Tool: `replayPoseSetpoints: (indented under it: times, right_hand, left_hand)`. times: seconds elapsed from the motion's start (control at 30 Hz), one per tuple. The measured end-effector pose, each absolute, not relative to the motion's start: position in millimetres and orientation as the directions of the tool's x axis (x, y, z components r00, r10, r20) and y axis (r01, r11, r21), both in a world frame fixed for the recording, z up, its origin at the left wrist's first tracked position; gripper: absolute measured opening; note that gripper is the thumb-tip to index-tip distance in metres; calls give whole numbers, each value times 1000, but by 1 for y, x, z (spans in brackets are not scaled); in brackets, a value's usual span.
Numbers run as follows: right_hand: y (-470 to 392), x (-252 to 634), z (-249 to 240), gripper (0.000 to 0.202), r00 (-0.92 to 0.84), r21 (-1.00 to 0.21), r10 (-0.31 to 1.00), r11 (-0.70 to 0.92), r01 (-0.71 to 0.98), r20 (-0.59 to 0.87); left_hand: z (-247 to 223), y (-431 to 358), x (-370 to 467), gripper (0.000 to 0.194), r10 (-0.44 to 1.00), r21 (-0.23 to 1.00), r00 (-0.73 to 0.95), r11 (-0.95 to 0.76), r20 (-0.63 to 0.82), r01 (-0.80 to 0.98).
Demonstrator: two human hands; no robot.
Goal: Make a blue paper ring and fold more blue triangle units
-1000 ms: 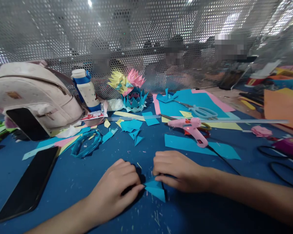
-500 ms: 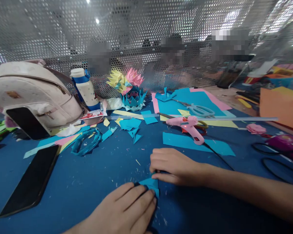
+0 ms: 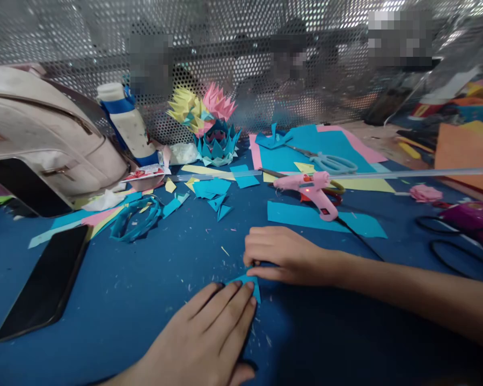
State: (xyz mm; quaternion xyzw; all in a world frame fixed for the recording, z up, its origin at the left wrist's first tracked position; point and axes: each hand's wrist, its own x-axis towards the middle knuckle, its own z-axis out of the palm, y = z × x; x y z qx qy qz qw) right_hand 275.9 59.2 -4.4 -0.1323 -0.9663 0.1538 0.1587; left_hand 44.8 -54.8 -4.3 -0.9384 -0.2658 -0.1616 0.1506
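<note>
A small folded piece of blue paper (image 3: 253,283) lies on the blue table (image 3: 145,284), partly covered by both hands. My left hand (image 3: 209,332) rests flat over its lower left part, fingers extended and close together. At the paper's top corner, my right hand (image 3: 279,254) pinches it between thumb and curled fingers. Beyond the hands lie loose blue folded pieces (image 3: 219,206) and a long blue paper strip (image 3: 366,224). A pink glue gun (image 3: 316,193) with a lit red light rests partly over that strip.
Light blue scissors (image 3: 334,163) lie on blue sheets behind the glue gun. Folded paper flowers (image 3: 219,139) stand at the back. Phones (image 3: 44,284), a bottle (image 3: 131,128) and a backpack (image 3: 64,128) are left. A black cable (image 3: 362,240) runs near my right forearm.
The view has tilted down, so the table items appear higher. My left hand has slid slightly forward over the blue paper, covering more of it. My right hand keeps its pinch.
</note>
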Motion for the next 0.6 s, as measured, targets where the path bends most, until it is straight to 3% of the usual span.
replayPoseSetpoints:
  times: [0.13, 0.33, 0.6]
  right_hand:
    - [58, 275, -5, 14, -905, -420, 350, 879, 228, 241]
    - [50, 272, -3, 6, -827, -601, 529, 729, 328, 191]
    - [51, 274, -10, 9, -818, -598, 501, 759, 258, 283]
  left_hand:
    - [-4, -55, 44, 50, 473, -176, 815, -818, 333, 547]
    - [-12, -59, 48, 46, 524, -92, 760, -797, 385, 597]
    - [-14, -71, 45, 42, 641, -60, 676, -708, 363, 704]
